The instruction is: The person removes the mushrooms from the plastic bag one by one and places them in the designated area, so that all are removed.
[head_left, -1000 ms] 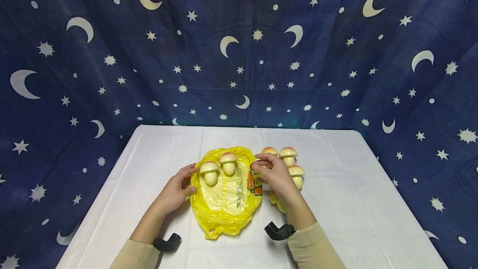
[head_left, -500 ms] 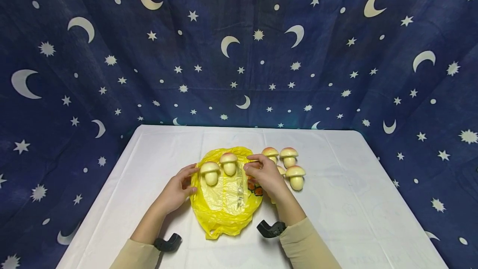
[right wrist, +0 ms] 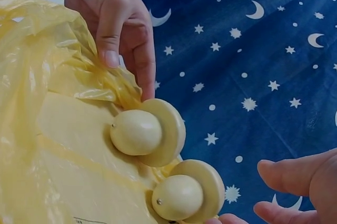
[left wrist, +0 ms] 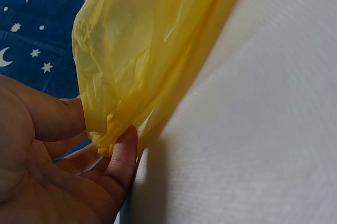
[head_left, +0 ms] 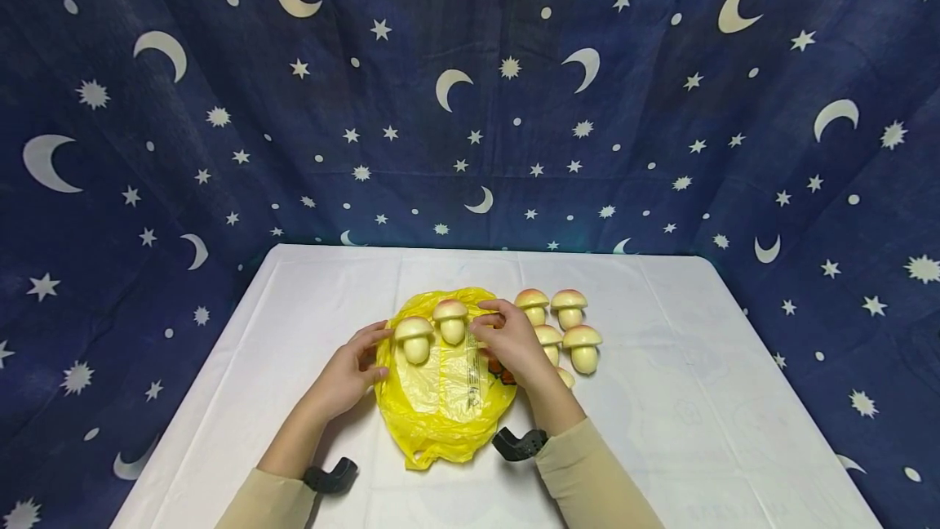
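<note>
Two beige sleeves (head_left: 602, 480), at bottom edge. Black curved fittings, one per wrist: left (head_left: 330, 477), right (head_left: 519, 444). Yellow plastic bag (head_left: 448, 431), thin and crumpled, laid flat on white-covered surface (head_left: 661, 447); loose gathered folds toward near side, smoother panel at middle, with column of dark print (head_left: 472, 374) and orange-and-black graphic (head_left: 503, 371) toward right, latter partly behind wrist. Left hand (head_left: 345, 374), at left edge of bag: grip pinching bag rim, thumb on inner side, other fingers outside, as seen from right wrist. Right hand (head_left: 514, 347), above right part of bag: grip spread, thumb and fingers parted, fingertips just beside nearer cap; contact or clearance at thumb tip impossible to tell. Two mushroom-shaped pieces on bag, cream with rounded caps, both lying with stems toward near side and caps toward far side: left mushroom (head_left: 414, 337), nearest left hand; right mushroom (head_left: 450, 319), slightly farther back, red tint on cap. Small metallic dot at each stem end, visible from right wrist. Beyond right wrist, on surface to right of bag, group of similar mushrooms (head_left: 583, 348), five in sight, lowest and middle-left ones partly hidden by arm and hand; caps tinged red. Behind surface, dark blue cloth backdrop (head_left: 470, 47), printed with pale moons, stars and dots, slightly creased.
</note>
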A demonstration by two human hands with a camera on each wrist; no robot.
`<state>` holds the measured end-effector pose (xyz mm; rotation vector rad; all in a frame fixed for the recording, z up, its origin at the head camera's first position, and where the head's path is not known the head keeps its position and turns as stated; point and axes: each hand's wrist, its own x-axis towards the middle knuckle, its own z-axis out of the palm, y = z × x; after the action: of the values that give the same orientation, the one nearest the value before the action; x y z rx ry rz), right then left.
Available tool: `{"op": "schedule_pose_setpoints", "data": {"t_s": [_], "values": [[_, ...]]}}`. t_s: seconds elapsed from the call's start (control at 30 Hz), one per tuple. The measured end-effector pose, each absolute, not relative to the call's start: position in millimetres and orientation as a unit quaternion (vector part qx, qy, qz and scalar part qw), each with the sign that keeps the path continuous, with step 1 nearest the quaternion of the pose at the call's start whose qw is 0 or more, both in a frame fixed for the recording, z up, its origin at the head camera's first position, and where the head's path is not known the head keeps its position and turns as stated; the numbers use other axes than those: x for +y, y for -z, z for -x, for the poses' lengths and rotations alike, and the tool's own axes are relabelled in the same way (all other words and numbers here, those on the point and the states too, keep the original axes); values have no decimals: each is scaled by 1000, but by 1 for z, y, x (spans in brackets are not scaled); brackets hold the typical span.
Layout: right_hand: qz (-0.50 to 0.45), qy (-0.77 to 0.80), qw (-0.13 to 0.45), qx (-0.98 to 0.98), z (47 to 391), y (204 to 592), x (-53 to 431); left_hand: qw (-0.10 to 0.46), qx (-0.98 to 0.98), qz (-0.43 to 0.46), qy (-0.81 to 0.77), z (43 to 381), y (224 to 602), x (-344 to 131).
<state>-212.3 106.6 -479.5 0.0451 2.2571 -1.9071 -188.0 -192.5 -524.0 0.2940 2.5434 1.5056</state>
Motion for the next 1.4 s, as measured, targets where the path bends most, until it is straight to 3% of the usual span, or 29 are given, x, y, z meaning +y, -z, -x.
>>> {"op": "schedule_pose_setpoints", "data": {"t_s": [1.4], "values": [[-47,616,92,781,233,490,79,87,849,-97,-512,186,522,-191]]}}
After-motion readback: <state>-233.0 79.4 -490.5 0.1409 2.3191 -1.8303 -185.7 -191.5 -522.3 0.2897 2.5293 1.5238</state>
